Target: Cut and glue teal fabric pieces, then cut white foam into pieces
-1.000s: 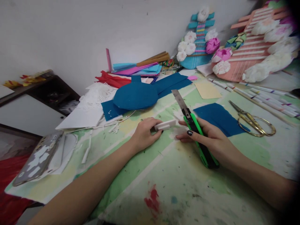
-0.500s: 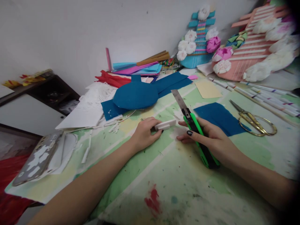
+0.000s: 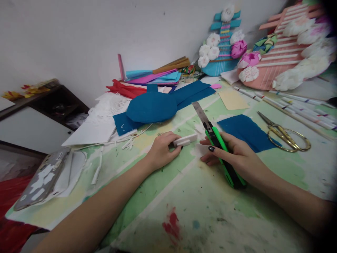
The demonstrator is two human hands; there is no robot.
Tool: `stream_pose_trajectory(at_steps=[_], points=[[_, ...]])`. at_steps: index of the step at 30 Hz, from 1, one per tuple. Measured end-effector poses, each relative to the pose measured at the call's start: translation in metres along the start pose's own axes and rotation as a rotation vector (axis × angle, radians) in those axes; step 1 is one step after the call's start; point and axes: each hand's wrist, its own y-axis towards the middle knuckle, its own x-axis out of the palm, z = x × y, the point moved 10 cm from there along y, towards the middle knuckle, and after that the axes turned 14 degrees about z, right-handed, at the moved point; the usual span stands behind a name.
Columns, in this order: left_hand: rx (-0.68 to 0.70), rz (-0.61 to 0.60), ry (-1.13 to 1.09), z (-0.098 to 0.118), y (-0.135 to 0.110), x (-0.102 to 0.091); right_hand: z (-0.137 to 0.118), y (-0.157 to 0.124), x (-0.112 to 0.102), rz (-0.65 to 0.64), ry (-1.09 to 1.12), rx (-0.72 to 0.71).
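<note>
My left hand [image 3: 163, 149] is closed on a small white foam strip [image 3: 185, 140] and holds it down on the paint-stained table cover [image 3: 184, 196]. My right hand [image 3: 234, 156] grips a green and black utility knife [image 3: 219, 151]. Its long blade [image 3: 200, 111] is extended and points away from me, just right of the strip's end. The two hands sit close together near the middle of the table.
Gold-handled scissors [image 3: 285, 135] lie to the right, beside a blue felt rectangle [image 3: 243, 131]. A blue felt shape [image 3: 152, 107], white foam sheets [image 3: 92, 130] and coloured paper lie behind. Flower-decorated craft boards [image 3: 279, 59] lean at the back right. A phone [image 3: 42, 179] lies at the left edge.
Almost nothing has moved. My right hand has curled slightly tighter on the knife; the left hand still holds the white strip in the same place.
</note>
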Motion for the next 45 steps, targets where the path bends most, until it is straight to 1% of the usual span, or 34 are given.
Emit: stream_pose_trajectory(at_steps=[10,13,16,19,22,24,27,30,36,41,45], points=[[-0.006,-0.004,0.005,-0.001,0.000,0.000,0.000,0.002,0.000,0.009,-0.055,-0.006],[-0.009,-0.005,0.007,-0.001,0.001,0.001,-0.002,0.001,-0.004,0.015,-0.137,-0.010],[-0.013,0.005,0.019,-0.001,0.001,-0.001,-0.007,-0.002,-0.012,0.006,-0.359,-0.056],[-0.041,0.038,0.054,-0.005,0.001,-0.004,-0.017,-0.008,-0.015,-0.032,-0.663,-0.192],[-0.087,0.078,0.084,-0.012,0.001,-0.008,-0.024,-0.017,-0.010,-0.052,-0.911,-0.361],[-0.117,0.090,0.076,-0.015,0.000,-0.009,-0.025,-0.022,-0.003,-0.070,-0.988,-0.442],[-0.145,0.092,0.059,-0.018,0.000,-0.010,-0.020,-0.026,0.007,-0.120,-0.998,-0.494],[-0.152,0.086,0.056,-0.017,0.000,-0.009,-0.016,-0.026,0.012,-0.147,-0.995,-0.498],[-0.111,0.071,0.027,-0.014,0.000,-0.007,-0.019,-0.025,0.013,-0.158,-1.019,-0.505],[-0.123,0.061,0.020,-0.015,0.000,-0.007,-0.014,-0.024,0.012,-0.171,-1.030,-0.467],[-0.118,0.060,0.016,-0.014,0.001,-0.007,-0.011,-0.023,0.012,-0.173,-1.012,-0.471]])
